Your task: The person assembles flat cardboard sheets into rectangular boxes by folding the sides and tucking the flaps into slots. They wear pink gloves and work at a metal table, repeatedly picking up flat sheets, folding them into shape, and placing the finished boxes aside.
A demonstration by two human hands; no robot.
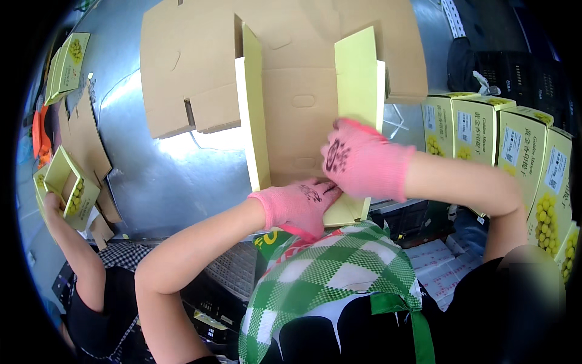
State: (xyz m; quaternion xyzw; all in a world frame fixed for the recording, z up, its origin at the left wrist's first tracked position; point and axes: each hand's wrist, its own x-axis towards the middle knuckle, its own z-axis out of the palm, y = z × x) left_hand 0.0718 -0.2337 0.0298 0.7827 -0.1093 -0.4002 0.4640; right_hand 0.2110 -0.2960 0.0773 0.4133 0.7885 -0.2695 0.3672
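Observation:
A partly folded cardboard box (255,124), pale yellow on some faces and brown inside, stands open in front of me. Its left and right walls are upright, and its near end is close to my apron. My left hand (303,206), in a pink knitted glove, is closed over the near edge, thumb pressed toward the inside. My right hand (359,159), gloved the same way, grips the near right corner with curled fingers. The fingers of both hands meet close together there, and my right hand covers part of the right wall.
Flat brown cardboard blanks (188,67) lie under and beyond the box on a metal table (145,182). Several yellow grape-printed cartons (473,127) line the right side, near black crates (515,76). At left, a co-worker's hand (53,203) holds a small open carton (76,188).

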